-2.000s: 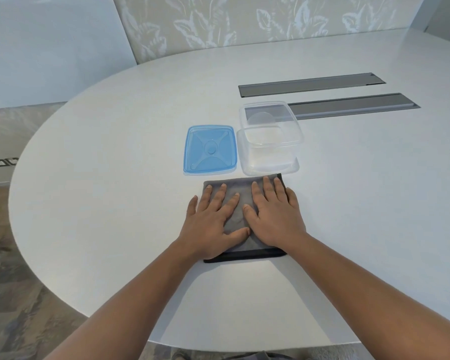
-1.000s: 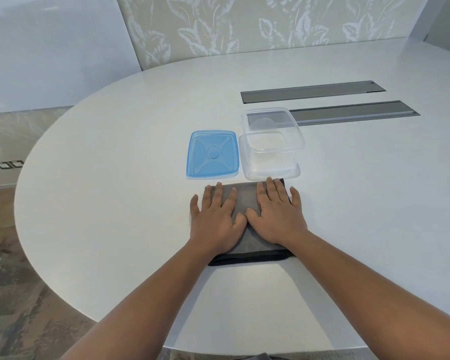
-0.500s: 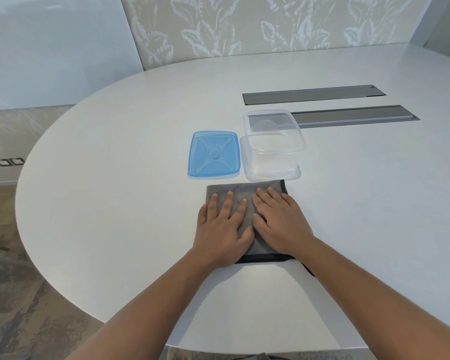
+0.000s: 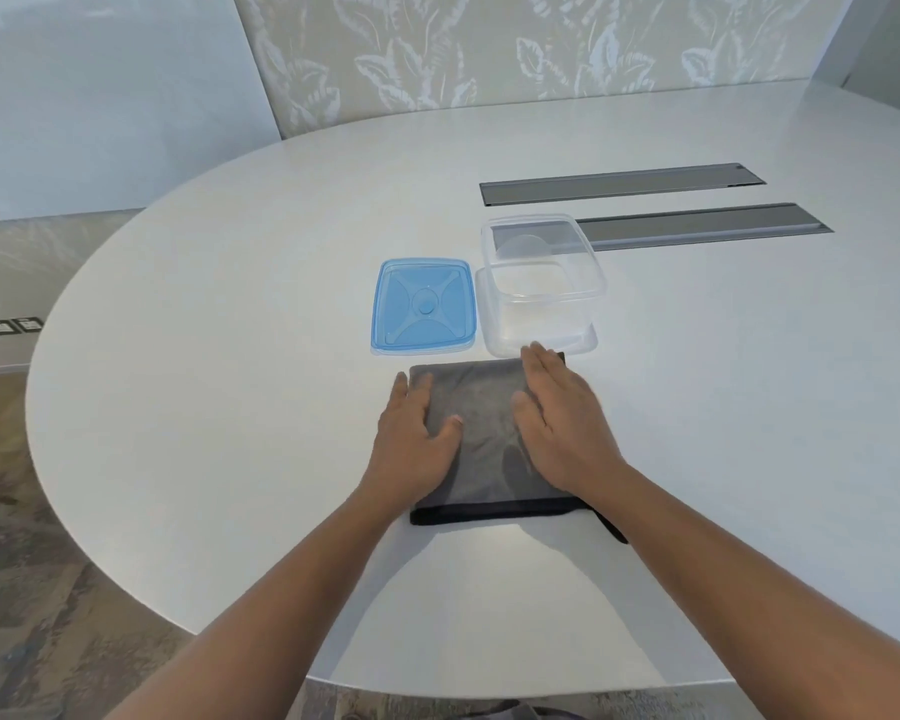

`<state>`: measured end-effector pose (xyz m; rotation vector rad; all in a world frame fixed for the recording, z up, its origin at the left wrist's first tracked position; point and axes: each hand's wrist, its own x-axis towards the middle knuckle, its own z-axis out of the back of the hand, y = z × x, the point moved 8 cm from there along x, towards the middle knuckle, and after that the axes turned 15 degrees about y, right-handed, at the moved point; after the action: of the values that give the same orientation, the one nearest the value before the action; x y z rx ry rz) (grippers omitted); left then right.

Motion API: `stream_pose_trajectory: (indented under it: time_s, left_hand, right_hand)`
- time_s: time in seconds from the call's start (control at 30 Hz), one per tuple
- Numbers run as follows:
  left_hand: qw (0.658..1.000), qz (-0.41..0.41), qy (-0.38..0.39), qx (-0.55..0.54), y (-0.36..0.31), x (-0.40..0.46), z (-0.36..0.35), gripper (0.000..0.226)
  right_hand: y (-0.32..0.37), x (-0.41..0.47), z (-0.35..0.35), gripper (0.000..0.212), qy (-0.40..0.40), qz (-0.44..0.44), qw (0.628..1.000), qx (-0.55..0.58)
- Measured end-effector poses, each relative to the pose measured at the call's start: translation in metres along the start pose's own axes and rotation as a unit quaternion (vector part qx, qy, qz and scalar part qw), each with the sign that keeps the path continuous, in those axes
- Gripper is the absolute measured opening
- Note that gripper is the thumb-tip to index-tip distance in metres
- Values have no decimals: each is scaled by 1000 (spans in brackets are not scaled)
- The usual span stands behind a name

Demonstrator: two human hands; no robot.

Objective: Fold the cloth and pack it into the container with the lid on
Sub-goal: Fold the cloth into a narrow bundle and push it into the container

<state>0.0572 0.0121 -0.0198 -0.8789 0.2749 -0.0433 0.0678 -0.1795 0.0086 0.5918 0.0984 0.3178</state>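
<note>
A grey cloth [image 4: 481, 407], folded into a flat rectangle with a dark hem along its near edge, lies on the white table [image 4: 230, 407]. My left hand [image 4: 414, 439] rests flat on the cloth's left edge, fingers together and thumb spread onto the cloth. My right hand [image 4: 562, 423] lies flat along the cloth's right side, its fingertips reaching the far right corner. Neither hand grips anything. Just beyond the cloth stands a clear square container [image 4: 541, 288], empty and uncovered. Its blue lid [image 4: 423, 305] lies flat on the table to the container's left.
Two long grey slot covers [image 4: 697, 228] are set into the table behind the container. The table's curved edge runs along the left and near side, with patterned floor below. A leaf-patterned wall stands at the back.
Both hands have slid apart from the middle of the cloth to its left and right sides. The cloth, container and lid have stayed in place.
</note>
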Motion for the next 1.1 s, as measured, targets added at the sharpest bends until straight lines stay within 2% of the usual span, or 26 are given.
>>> stream_pose_trajectory:
  time_s: [0.03,0.1,0.13,0.23,0.33,0.47,0.53,0.7,0.9,1.1]
  left_hand:
    - [998,-7,-5,-64,-1,0,5,59]
    - [987,-7,-24,-161,-1,-1,15,43]
    - [984,3,-29,-176,0,-1,19,45]
    - [988,68,-19,-140,12,2,26,80]
    - [990,82,-3,-118,16,3,28,95]
    - [989,97,12,-113,12,6,29,103]
    - [987,97,12,-130,10,7,28,98]
    - [979,124,36,-158,13,10,19,53]
    - [981,75,83,-158,-1,6,10,64]
    - [976,64,68,-197,-5,4,17,64]
  right_hand:
    - [6,2,-1,63,3,0,993,114]
    - [21,7,-9,66,16,-6,952,307]
    - [29,11,-14,67,18,-4,931,364]
    - [47,21,-27,73,16,7,886,463]
    - [52,25,-41,79,25,-8,868,496]
    - [46,22,-55,75,32,-25,873,486]
    - [44,22,-57,74,26,-27,870,491]
    - [38,23,-57,74,2,-27,847,531]
    - [29,28,-58,61,-12,-23,798,602]
    - [24,20,-37,54,-38,-61,759,648]
